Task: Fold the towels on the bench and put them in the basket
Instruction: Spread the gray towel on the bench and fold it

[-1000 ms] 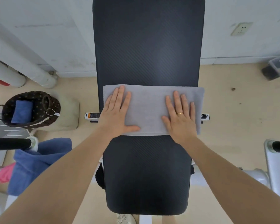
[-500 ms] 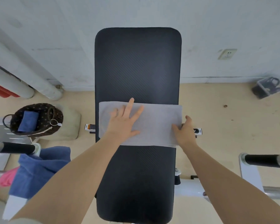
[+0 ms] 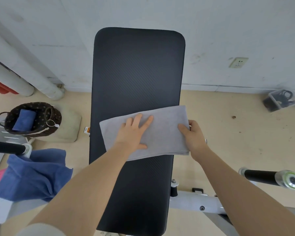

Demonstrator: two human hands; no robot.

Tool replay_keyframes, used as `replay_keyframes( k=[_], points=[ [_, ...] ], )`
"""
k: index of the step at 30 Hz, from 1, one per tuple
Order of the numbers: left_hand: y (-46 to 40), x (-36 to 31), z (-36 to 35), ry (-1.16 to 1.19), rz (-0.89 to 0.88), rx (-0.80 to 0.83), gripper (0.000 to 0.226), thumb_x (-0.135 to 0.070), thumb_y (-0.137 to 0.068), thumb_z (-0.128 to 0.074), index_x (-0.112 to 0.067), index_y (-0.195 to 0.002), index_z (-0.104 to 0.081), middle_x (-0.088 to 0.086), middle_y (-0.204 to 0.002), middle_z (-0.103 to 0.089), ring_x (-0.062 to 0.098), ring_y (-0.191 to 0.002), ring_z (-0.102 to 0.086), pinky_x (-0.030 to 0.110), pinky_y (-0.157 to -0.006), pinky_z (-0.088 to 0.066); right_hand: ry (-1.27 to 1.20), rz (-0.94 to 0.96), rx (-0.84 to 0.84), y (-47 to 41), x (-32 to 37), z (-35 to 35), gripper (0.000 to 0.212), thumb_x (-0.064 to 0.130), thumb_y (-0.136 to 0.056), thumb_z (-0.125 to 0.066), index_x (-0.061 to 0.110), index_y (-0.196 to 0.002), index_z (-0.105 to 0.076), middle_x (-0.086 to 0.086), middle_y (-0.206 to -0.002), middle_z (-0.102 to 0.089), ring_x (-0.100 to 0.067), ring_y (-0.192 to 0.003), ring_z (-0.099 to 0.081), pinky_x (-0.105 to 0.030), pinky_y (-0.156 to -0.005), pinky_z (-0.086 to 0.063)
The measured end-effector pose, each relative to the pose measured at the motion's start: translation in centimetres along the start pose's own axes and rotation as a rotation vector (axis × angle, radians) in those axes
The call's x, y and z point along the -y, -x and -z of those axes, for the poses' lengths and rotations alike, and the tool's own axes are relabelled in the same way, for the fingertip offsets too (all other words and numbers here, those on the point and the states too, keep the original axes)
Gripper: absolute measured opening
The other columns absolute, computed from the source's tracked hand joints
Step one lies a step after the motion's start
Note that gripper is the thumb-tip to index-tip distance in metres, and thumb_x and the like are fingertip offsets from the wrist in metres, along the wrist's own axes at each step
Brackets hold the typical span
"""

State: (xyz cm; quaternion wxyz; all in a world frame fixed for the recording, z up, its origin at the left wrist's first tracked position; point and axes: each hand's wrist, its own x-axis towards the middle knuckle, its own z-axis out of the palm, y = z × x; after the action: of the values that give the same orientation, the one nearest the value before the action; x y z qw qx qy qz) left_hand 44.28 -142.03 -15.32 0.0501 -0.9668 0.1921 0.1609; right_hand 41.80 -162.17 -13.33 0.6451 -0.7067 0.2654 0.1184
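- Left hand (image 3: 134, 133) lies flat, fingers spread, pinning the grey towel (image 3: 163, 126) to the worktop (image 3: 136, 68).
- Right hand (image 3: 193, 137) pinches its right edge, likely for folding.
- Basket (image 3: 41, 120) sits far left.

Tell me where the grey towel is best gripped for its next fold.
Likely the grey towel is best taken at its short right edge, from the right, where the right hand already pinches the stacked layers; the left hand lies flat, pinning the other half on the bench.

We are seeing a socket (image 3: 238, 62) on the wall, pipes (image 3: 22, 77) at left, a clear box (image 3: 278, 100) on the floor.
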Motion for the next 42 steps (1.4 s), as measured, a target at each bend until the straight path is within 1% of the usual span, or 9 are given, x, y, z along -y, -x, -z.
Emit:
replay_keyframes(
  k=[8, 12, 16, 20, 26, 29, 35, 39, 42],
  points=[
    [0.9, 1.7, -0.6, 0.224, -0.047, 0.008, 0.099, -0.045, -0.083, -0.062, -0.031, -0.147, 0.012, -0.002, -0.156, 0.003, 0.023, -0.137, -0.018, 0.035, -0.109, -0.025, 0.062, 0.273, 0.202, 4.3, 1.9, -5.0, 0.047, 0.002, -0.084, -0.057, 0.031, -0.121, -0.051, 0.004, -0.102, -0.063, -0.013, -0.091, -0.058, -0.027, -0.082, -0.050],
    [4.7, 5.3, -2.0, 0.217, -0.079, -0.009, 0.082, -0.035, -0.091, -0.052, -0.023, -0.148, 0.006, -0.001, -0.158, 0.005, 0.023, -0.145, -0.002, 0.039, -0.116, -0.002, 0.235, 0.268, 0.200, 5.5, 1.1, -8.9, 0.059, 0.013, -0.089, -0.058, 0.034, -0.140, -0.037, 0.002, -0.097, -0.057, -0.011, -0.081, -0.054, -0.006, -0.068, -0.043],
    [7.6, 9.5, -3.8, 0.361, 0.091, 0.060, 0.064, -0.021, -0.095, -0.047, -0.017, -0.149, -0.012, 0.003, -0.156, -0.008, 0.029, -0.136, -0.029, 0.037, -0.111, -0.029, 0.401, 0.311, 0.246, 6.4, -0.5, -12.5, 0.060, 0.022, -0.092, -0.054, 0.037, -0.143, -0.027, 0.011, -0.104, -0.052, -0.008, -0.081, -0.052, -0.010, -0.069, -0.042],
    [8.0, 10.7, -3.8, 0.823, 0.071, 0.096, 0.050, -0.011, -0.099, -0.038, -0.016, -0.147, -0.026, -0.004, -0.155, -0.021, 0.014, -0.136, -0.032, 0.023, -0.111, -0.026, 0.550, 0.313, 0.230, 6.5, -1.7, -16.1, 0.065, 0.025, -0.095, -0.049, 0.034, -0.148, -0.012, 0.001, -0.109, -0.057, -0.012, -0.083, -0.053, -0.019, -0.073, -0.042],
    [7.8, 11.7, -4.6, 1.126, 0.190, -0.033, 0.036, -0.039, -0.100, -0.028, -0.029, -0.128, -0.048, -0.005, -0.125, -0.057, 0.014, -0.117, -0.055, 0.029, -0.103, -0.042, 0.565, 0.314, 0.260, 5.9, -2.6, -19.8, 0.063, 0.019, -0.093, -0.050, 0.030, -0.147, -0.020, -0.010, -0.117, -0.061, -0.026, -0.098, -0.060, -0.036, -0.087, -0.050],
    [6.9, 11.8, -3.9, 1.303, 0.267, -0.119, 0.036, -0.040, -0.100, -0.028, -0.025, -0.113, -0.058, -0.004, -0.114, -0.065, 0.015, -0.108, -0.061, 0.029, -0.097, -0.046, 0.575, 0.211, 0.266, 5.0, -3.1, -20.7, 0.068, 0.027, -0.093, -0.051, 0.030, -0.148, -0.012, -0.007, -0.099, -0.061, -0.016, -0.083, -0.055, -0.024, -0.077, -0.044],
    [4.7, 11.8, -3.3, 1.146, 0.437, -0.153, 0.025, -0.020, -0.089, -0.059, -0.012, -0.113, -0.055, 0.002, -0.107, -0.066, 0.020, -0.096, -0.061, 0.036, -0.089, -0.048, 0.740, 0.370, 0.257, 4.0, -2.1, -17.6, 0.061, 0.010, -0.095, -0.040, 0.031, -0.148, -0.017, 0.003, -0.077, -0.045, -0.011, -0.065, -0.043, -0.032, -0.066, -0.042],
    [3.7, 11.7, -3.3, 1.050, 0.472, -0.181, 0.021, -0.020, -0.093, -0.052, -0.008, -0.110, -0.055, -0.001, -0.098, -0.061, 0.015, -0.087, -0.052, 0.026, -0.077, -0.040, 1.085, 0.566, 0.022, 3.1, -2.5, -15.2, 0.064, 0.004, -0.087, -0.051, 0.029, -0.143, -0.034, 0.000, -0.130, -0.044, -0.025, -0.103, -0.045, -0.037, -0.080, -0.046],
    [3.4, 11.9, -3.2, 0.994, 0.434, -0.184, 0.021, -0.021, -0.095, -0.049, -0.006, -0.109, -0.055, 0.002, -0.096, -0.061, 0.017, -0.084, -0.051, 0.027, -0.075, -0.040, 1.218, 0.693, -0.061, 2.4, -4.6, -14.4, 0.068, 0.008, -0.075, -0.070, 0.023, -0.136, -0.043, -0.005, -0.140, -0.032, -0.031, -0.114, -0.031, -0.050, -0.087, -0.048]
  ],
)
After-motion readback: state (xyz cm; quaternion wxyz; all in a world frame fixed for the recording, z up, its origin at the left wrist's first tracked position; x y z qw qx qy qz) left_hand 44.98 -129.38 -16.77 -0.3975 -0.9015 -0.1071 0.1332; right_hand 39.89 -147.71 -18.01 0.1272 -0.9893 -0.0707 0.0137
